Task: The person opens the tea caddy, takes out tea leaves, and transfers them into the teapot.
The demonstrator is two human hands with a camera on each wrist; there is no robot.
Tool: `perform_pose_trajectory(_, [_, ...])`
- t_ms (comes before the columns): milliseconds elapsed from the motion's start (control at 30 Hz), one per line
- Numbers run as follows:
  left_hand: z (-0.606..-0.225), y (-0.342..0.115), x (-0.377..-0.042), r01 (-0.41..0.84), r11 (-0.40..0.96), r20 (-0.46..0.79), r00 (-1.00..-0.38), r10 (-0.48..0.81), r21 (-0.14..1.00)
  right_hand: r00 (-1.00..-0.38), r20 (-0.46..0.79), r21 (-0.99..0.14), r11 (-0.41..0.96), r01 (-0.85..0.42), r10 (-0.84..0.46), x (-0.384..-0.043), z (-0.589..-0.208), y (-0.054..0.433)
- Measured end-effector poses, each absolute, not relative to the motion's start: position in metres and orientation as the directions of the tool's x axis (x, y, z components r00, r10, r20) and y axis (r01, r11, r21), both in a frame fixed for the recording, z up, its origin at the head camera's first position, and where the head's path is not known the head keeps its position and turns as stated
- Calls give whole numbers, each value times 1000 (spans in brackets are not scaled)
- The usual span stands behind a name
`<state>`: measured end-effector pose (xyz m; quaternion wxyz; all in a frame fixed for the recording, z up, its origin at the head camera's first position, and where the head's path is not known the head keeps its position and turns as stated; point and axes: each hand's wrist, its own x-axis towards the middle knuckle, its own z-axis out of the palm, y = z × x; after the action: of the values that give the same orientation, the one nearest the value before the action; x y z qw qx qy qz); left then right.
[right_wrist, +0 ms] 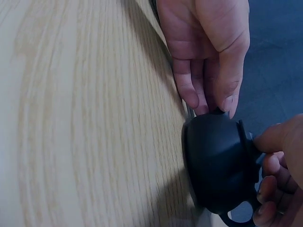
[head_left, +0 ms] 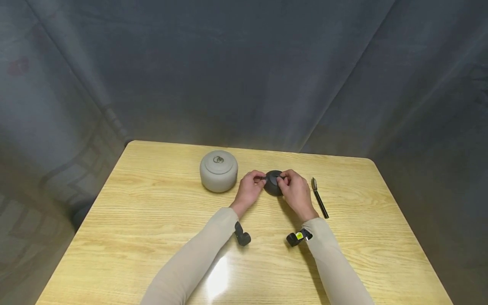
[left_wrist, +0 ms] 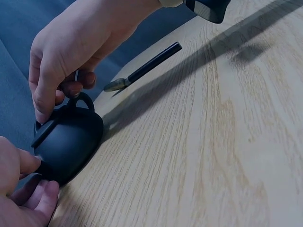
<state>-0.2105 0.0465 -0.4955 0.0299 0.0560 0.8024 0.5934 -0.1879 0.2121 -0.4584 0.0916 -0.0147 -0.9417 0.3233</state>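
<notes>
A small dark teapot (head_left: 273, 187) sits on the wooden table between the two hands, its looped handle (left_wrist: 86, 100) toward the right hand. My left hand (head_left: 250, 189) pinches the spout side between thumb and fingers. The right hand (head_left: 296, 189) has its thumb at the top of the lid, and its other fingers curl close by the handle, as the right wrist view shows. The lid (right_wrist: 249, 150) is on the pot, partly covered by that hand. The teapot's base is close to the tabletop.
Left of the teapot stands a grey lidded jar (head_left: 218, 176) with a ring-shaped mark on top. To the right of the right hand lies a slim black-handled tool (head_left: 320, 199) with a pointed tip. Dark curtains (head_left: 244, 76) hang behind the table (head_left: 160, 203).
</notes>
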Motion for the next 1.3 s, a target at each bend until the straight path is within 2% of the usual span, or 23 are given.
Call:
perform_pose_trajectory(567, [-494, 47, -212, 49, 282, 13, -992, 126, 958, -978, 194, -623, 780, -61, 78, -187, -452, 215])
perform_pose_trajectory(1300, [-493, 44, -211, 33, 280, -3, -992, 127, 959, -978, 201, -600, 797, -74, 61, -164, -442, 229])
